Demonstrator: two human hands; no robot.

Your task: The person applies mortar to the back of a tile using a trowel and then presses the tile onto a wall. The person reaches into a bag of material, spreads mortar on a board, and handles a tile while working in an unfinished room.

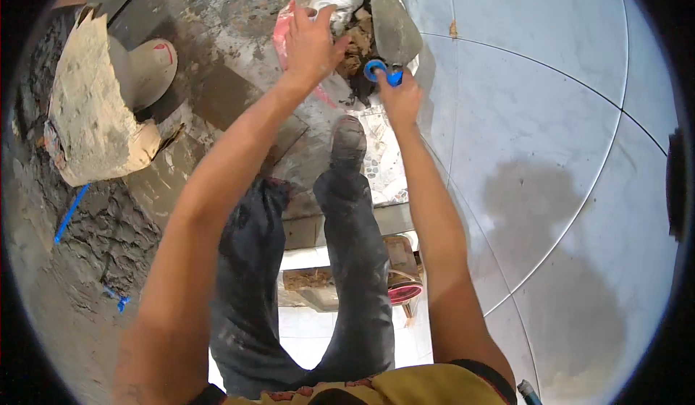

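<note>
My right hand (402, 99) is closed around the blue handle (394, 78) of a trowel. Its grey, mortar-smeared blade (394, 32) points away from me, along the right side of a white and red plastic sack (282, 36). Brown, crumbly clumps (358, 50) and darker material lie in the sack's mouth. Across from the trowel, my left hand (311, 47) rests on the sack's left side with its fingers spread over the plastic. The thumb reaches toward the clumps. The undersides of the left fingers are hidden.
Large pale tiles (536, 108) cover the right side. On the left are wet grey mortar (116, 224), a torn paper sheet (94, 108), a white rounded piece (153, 72) and a blue strip (71, 213). My shoe (349, 141) stands just below the sack; a step edge (300, 231) runs beneath.
</note>
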